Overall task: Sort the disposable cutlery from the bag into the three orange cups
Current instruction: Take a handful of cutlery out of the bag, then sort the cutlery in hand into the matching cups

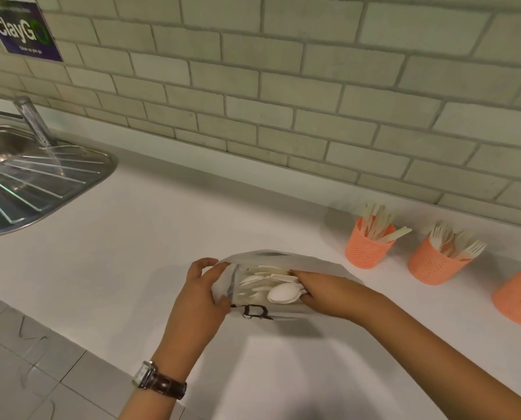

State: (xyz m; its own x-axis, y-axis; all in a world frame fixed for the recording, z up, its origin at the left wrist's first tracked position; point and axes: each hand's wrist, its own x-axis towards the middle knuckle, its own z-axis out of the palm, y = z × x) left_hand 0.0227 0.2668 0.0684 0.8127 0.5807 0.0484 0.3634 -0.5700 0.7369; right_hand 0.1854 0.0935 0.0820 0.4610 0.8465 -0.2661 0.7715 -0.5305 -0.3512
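Both hands at the bag (317, 266) on the counter (138, 237)
Left hand (203, 287) grips the bag's open edge; right hand (324, 295) reaches inside, fingers curled round a white spoon (283, 294); orange cups (434, 265) stand to the right.

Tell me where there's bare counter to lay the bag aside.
Bare white countertop stretches between the steel sink drainboard and the translucent plastic bag, also behind the bag up to the tiled wall. Crowded right: three orange mesh cups.

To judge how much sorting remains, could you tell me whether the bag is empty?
Not empty: cutlery lies inside the bag, and the right hand grips a spoon there.
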